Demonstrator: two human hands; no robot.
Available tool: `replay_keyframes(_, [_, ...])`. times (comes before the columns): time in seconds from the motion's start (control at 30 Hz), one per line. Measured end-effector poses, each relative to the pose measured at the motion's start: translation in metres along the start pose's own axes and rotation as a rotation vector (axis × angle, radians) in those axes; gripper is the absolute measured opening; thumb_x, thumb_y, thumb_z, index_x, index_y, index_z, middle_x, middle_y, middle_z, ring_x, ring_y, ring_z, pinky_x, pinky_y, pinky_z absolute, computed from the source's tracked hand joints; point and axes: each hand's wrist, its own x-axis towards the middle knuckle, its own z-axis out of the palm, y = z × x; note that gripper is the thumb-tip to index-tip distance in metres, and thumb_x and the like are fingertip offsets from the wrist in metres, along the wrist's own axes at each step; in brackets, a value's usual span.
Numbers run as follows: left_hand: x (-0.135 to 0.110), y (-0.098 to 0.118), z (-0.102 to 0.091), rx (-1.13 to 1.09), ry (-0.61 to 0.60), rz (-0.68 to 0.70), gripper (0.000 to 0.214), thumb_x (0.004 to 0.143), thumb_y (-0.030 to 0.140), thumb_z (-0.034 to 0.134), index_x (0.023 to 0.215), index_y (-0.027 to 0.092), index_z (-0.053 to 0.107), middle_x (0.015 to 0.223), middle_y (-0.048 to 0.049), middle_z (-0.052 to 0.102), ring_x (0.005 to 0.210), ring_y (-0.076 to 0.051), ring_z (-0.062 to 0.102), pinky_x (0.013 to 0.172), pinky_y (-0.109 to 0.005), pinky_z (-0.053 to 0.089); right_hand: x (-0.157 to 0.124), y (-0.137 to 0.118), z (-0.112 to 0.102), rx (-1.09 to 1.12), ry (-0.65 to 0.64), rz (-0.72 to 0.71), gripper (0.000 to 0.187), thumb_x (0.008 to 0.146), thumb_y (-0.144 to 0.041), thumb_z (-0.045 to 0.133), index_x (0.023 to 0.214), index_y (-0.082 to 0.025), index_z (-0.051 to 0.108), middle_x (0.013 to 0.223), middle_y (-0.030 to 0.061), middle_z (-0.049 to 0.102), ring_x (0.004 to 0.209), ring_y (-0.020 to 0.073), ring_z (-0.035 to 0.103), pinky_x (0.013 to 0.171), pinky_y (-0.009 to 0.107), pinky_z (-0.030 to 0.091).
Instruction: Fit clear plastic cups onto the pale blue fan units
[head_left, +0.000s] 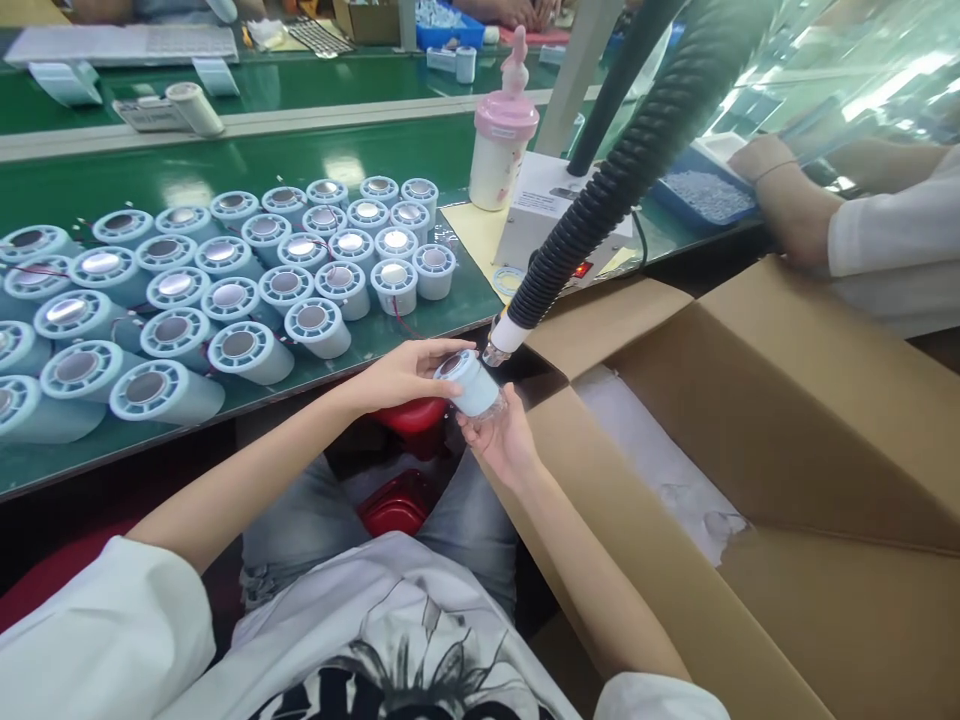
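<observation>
Between my two hands is a light blue plastic cylinder (478, 388) with a round metallic disc in its ribbed top and a clear part at its lower end. My left hand (420, 375) grips it from the left, thumb along its near side and fingers over the far side. From below and the right, my right hand (504, 435) cups the clear lower end, fingers curled round it. The cylinder is tilted. Close to its upper right side is the pale nozzle (507, 335) of a black corrugated hose (581, 240); whether they touch I cannot tell.
Rows of similar blue cylinders (240, 345) cover the green bench (300, 400) on the left. A pink-lidded bottle (504, 130) stands beside a white machine box (551, 215). An open cardboard box (660, 480) lies to my right. A co-worker's arm (802, 215) is by a blue tray (705, 195).
</observation>
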Motion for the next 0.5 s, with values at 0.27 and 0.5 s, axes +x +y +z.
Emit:
replay_keyframes(0.27, [-0.005,0.005,-0.003,-0.035,-0.026,0.022,0.066,0.064,0.021,0.079,0.125,0.014,0.055,0.132,-0.0153,0.054,0.122,-0.028,0.05,0.103,-0.042,0.039,-0.004,-0.002,0.005,-0.094,-0.056,-0.029,0.049,0.094,-0.053,0.027,0.094,-0.015,0.057,0.06,0.0039,0.063,0.045,0.0104,0.054,0.039,0.017,0.04])
replay_keyframes(0.5, [-0.013,0.004,-0.002,-0.051,-0.057,0.063,0.062,0.06,0.014,0.08,0.117,0.015,0.058,0.129,-0.0156,0.055,0.117,-0.026,0.054,0.099,-0.04,0.044,-0.011,-0.002,0.007,-0.234,-0.106,-0.098,0.038,0.084,-0.055,0.046,0.095,-0.019,0.05,0.062,0.0011,0.065,0.045,0.0116,0.057,0.04,0.019,0.044])
